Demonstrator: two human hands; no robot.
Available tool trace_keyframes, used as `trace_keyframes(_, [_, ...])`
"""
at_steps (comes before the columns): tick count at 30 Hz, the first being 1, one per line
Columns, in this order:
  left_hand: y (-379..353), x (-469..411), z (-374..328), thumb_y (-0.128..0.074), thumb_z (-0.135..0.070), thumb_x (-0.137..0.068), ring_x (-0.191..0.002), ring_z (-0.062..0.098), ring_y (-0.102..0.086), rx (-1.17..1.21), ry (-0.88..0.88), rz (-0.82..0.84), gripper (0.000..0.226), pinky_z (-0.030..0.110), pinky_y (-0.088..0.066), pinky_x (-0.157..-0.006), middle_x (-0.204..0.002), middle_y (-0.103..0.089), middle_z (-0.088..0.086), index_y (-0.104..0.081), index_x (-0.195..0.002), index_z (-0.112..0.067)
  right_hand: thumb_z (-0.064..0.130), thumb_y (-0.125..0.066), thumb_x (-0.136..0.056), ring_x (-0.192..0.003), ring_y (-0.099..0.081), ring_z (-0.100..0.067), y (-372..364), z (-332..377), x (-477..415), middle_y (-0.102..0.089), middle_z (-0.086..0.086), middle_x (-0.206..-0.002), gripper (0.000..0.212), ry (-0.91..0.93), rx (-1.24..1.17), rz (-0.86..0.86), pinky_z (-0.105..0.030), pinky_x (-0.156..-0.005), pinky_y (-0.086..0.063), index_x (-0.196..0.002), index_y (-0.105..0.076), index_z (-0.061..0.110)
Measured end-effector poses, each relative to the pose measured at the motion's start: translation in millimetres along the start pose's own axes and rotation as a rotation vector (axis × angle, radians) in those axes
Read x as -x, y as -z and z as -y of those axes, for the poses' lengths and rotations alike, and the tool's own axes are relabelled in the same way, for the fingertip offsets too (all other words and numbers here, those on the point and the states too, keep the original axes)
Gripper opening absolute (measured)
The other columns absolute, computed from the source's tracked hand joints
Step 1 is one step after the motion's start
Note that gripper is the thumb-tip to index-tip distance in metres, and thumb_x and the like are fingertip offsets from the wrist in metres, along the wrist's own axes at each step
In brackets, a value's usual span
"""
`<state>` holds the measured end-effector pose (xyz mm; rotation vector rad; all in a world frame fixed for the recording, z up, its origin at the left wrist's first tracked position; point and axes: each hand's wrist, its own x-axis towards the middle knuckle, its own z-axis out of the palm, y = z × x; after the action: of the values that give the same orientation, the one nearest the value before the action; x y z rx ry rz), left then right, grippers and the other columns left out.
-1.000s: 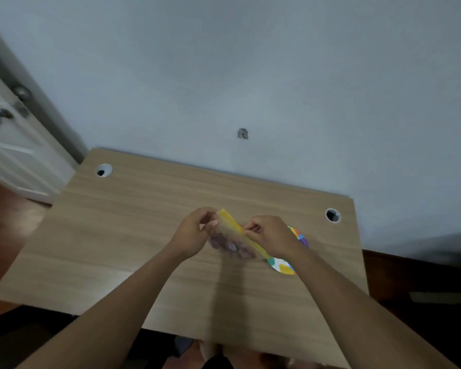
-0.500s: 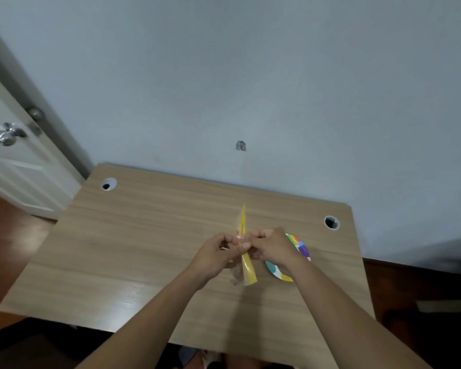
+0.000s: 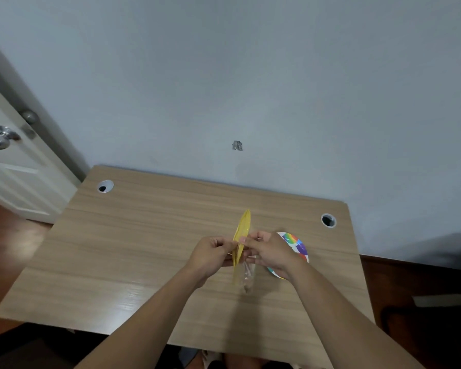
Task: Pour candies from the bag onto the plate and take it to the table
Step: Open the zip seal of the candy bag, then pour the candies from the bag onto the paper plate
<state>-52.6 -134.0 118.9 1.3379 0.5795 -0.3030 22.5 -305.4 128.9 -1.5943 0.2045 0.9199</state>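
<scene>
Above the wooden surface (image 3: 144,249), both hands meet at the yellow candy bag (image 3: 241,235) — the left hand (image 3: 210,255) and right hand (image 3: 273,253) each have fingers pinched shut on its upper part, edge-on to the camera. Just right of the hands lies the colourful plate (image 3: 297,247) — partly hidden by the right hand.

Glossy plastic bag (image 3: 242,235), wood-grain desk (image 3: 144,235)

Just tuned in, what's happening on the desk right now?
A person holds a yellow candy bag edge-on above the wooden desk, the left hand and right hand pinching opposite sides of its top as if pulling it open. The colourful plate sits on the desk just beyond the right hand. No candies are visible on its exposed part yet.
</scene>
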Motion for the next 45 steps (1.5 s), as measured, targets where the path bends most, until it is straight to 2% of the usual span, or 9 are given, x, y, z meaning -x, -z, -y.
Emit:
trace_keyframes(9, [-13, -8, 5, -0.068, -0.015, -0.095, -0.084, 0.035, -0.084, -0.062, 0.015, -0.218, 0.026, 0.052, -0.068, -0.085, -0.085, -0.083, 0.021, -0.083, -0.079, -0.001, 0.016, -0.075, -0.098, -0.08, -0.077, -0.016, -11, -2, -11, -0.079, -0.012, -0.088, 0.01, 0.009, 0.088, -0.196, -0.049, -0.1, -0.065, -0.097, -0.067, 0.011])
trace_keyframes(12, [-18, -5, -2, -0.068, -0.017, -0.09, -0.078, 0.033, -0.083, -0.168, 0.004, -0.274, 0.025, 0.051, -0.069, -0.078, -0.077, -0.083, 0.016, -0.082, -0.072, -0.007, 0.023, -0.074, -0.088, -0.075, -0.076, -0.02, -13, 3, -10, -0.08, -0.012, -0.074, 0.015, 0.048, 0.274, -0.244, -0.053, -0.091, -0.068, -0.077, -0.071, 0.013])
trace_keyframes(15, [-24, -3, -9, -0.063, -0.027, -0.081, -0.07, 0.025, -0.081, -0.352, -0.037, -0.304, 0.027, 0.047, -0.068, -0.073, -0.066, -0.081, 0.005, -0.083, -0.069, -0.015, 0.026, -0.068, -0.077, -0.057, -0.06, -0.023, -21, 12, -9, -0.069, -0.014, -0.059, 0.029, 0.134, 0.549, -0.339, -0.042, -0.063, -0.057, -0.052, -0.059, 0.013])
trace_keyframes(23, [-10, -4, -28, -0.063, -0.014, -0.094, -0.058, 0.026, -0.078, -0.491, -0.082, -0.461, 0.031, 0.042, -0.066, -0.062, -0.067, -0.079, 0.017, -0.076, -0.073, 0.004, 0.028, -0.069, -0.081, -0.066, -0.05, -0.031, -11, 15, -11, -0.059, -0.007, -0.07, 0.024, 0.113, 0.739, -0.482, -0.031, -0.047, -0.027, -0.074, -0.056, 0.01])
trace_keyframes(28, [27, -5, -36, -0.06, -0.023, -0.092, -0.056, 0.021, -0.08, -0.703, -0.084, -0.453, 0.029, 0.038, -0.066, -0.067, -0.063, -0.078, 0.007, -0.073, -0.07, -0.009, 0.019, -0.072, -0.086, -0.071, -0.038, -0.031, 17, 20, 10, -0.047, -0.01, -0.072, 0.03, 0.104, 0.836, -0.52, -0.03, -0.047, -0.021, -0.075, -0.044, 0.014])
trace_keyframes(32, [37, 1, -44, -0.058, -0.02, -0.091, -0.057, 0.02, -0.08, -0.866, -0.017, -0.316, 0.032, 0.031, -0.065, -0.057, -0.068, -0.082, 0.009, -0.082, -0.074, -0.008, 0.013, -0.063, -0.08, -0.07, -0.037, -0.027, 23, 25, 16, -0.04, -0.008, -0.067, 0.028, 0.157, 0.882, -0.486, -0.03, -0.048, -0.021, -0.067, -0.039, 0.019])
trace_keyframes(35, [39, 5, -39, -0.059, -0.014, -0.096, -0.062, 0.022, -0.082, -0.761, 0.033, -0.17, 0.032, 0.042, -0.07, -0.07, -0.079, -0.085, 0.008, -0.084, -0.078, -0.007, 0.011, -0.059, -0.082, -0.065, -0.055, -0.04, 22, 30, 17, -0.056, -0.009, -0.064, 0.017, 0.21, 0.888, -0.451, -0.029, -0.056, -0.036, -0.067, -0.052, 0.016])
trace_keyframes(39, [47, 11, -26, -0.052, -0.015, -0.106, -0.09, 0.029, -0.084, -0.623, 0.118, 0.065, 0.032, 0.04, -0.067, -0.079, -0.098, -0.087, 0.005, -0.082, -0.103, -0.004, 0.005, -0.056, -0.08, -0.06, -0.057, -0.027, 24, 41, 25, -0.062, -0.003, -0.06, 0.015, 0.287, 0.903, -0.411, -0.032, -0.058, -0.046, -0.067, -0.061, 0.011])
trace_keyframes(45, [59, -6, 9, -0.063, -0.026, -0.105, -0.096, 0.02, -0.076, -0.735, 0.003, 0.137, 0.025, 0.033, -0.06, -0.078, -0.113, -0.084, 0.004, -0.079, -0.118, -0.011, 0.016, -0.069, -0.094, -0.085, -0.07, -0.027, 44, 46, 34, -0.076, -0.003, -0.086, 0.005, 0.401, 0.958, -0.382, -0.032, -0.071, -0.05, -0.091, -0.072, 0.017])
